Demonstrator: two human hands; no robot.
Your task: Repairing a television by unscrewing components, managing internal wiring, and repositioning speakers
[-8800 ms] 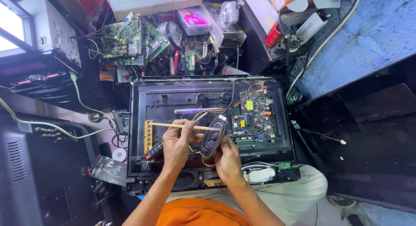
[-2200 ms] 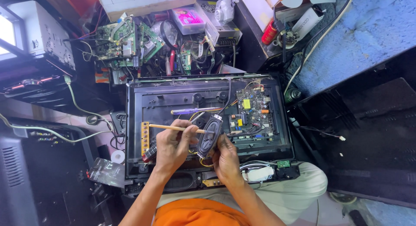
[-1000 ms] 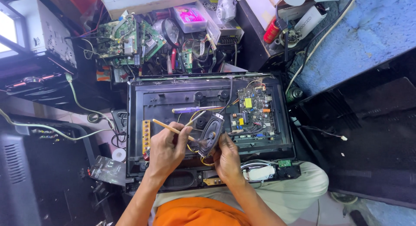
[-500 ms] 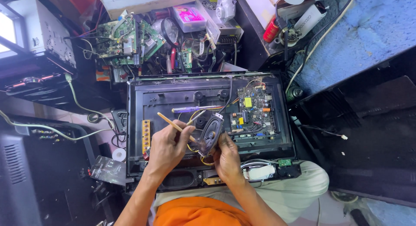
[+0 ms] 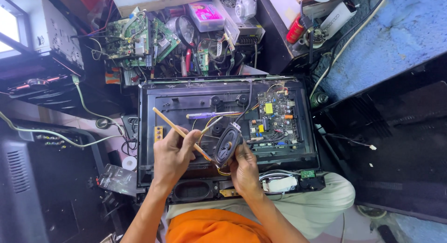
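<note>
— Tilted now, that stick: its far end has swung toward the upper left of the frame, where a second ago it lay nearly level.

— Right. Below it, filling the centre, lies the opened TV back [image 5: 177,105], circuit board [image 5: 275,118] at its right.

— And the hands?

— Left hand [image 5: 171,158] pinches the wooden stick [image 5: 179,131] like a pen (tip aimed at the speaker, probably for probing). Right hand [image 5: 243,166] grips the oval speaker [image 5: 226,144] from below, tipped up for access, wires trailing.

Even daylight, window glare upper left, sharp centre, fisheye-bent edges
</note>
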